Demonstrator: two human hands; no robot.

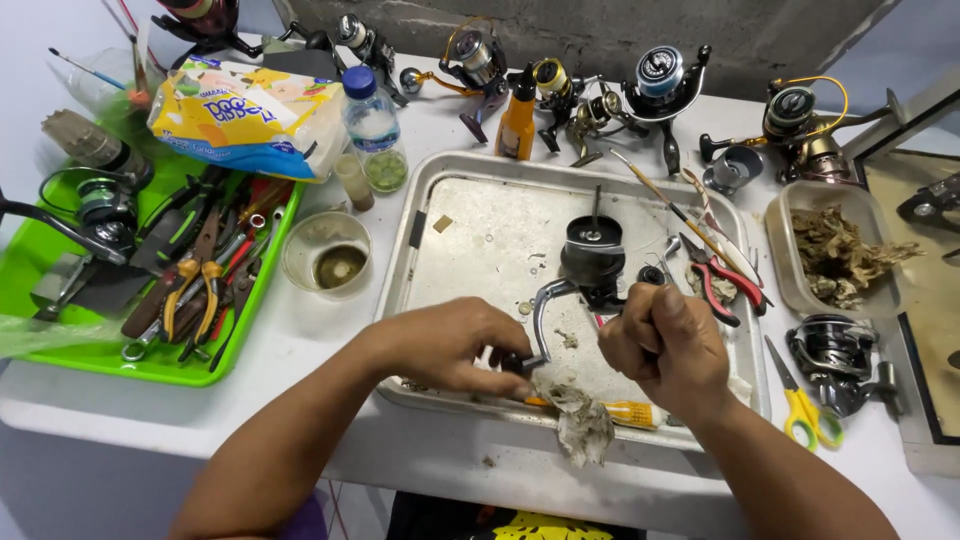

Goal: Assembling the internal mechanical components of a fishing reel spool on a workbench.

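In the metal tray we steady a black spinning reel: our left hand pinches its crank knob, our right hand is fisted at its body. It looks rigid, greasy, fairly heavy; best gripped by the body, not the thin handle

A white worktable fills most of the view, lit evenly with soft shadows. Behind its far edge rises a rough grey concrete wall, flanked by pale bluish-white painted wall at the left and right. A framed panel with a tan surface lies at the table's right edge.
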